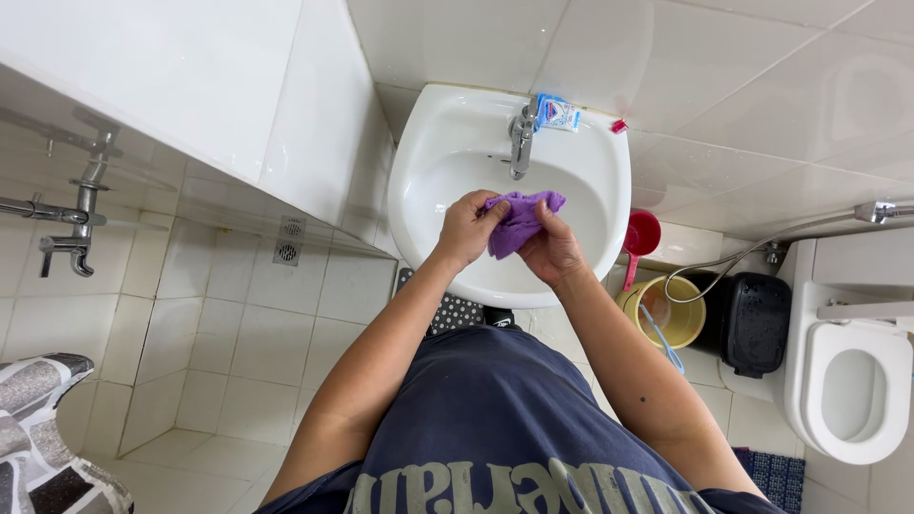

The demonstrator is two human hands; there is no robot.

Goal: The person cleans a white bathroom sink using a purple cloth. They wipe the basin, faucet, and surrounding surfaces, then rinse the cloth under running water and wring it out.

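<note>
Basically: left hand (466, 228) and right hand (550, 249) both pinch bunched purple cloth (519, 221) over sink (419, 152); soft, light, limp; grip by bunched folds.

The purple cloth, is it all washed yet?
Can't tell. Both hands, left hand and right hand, hold the purple cloth bunched over the white sink. No water shows at the tap, no suds visible, so wetting, rinsing and wringing may remain.
</note>
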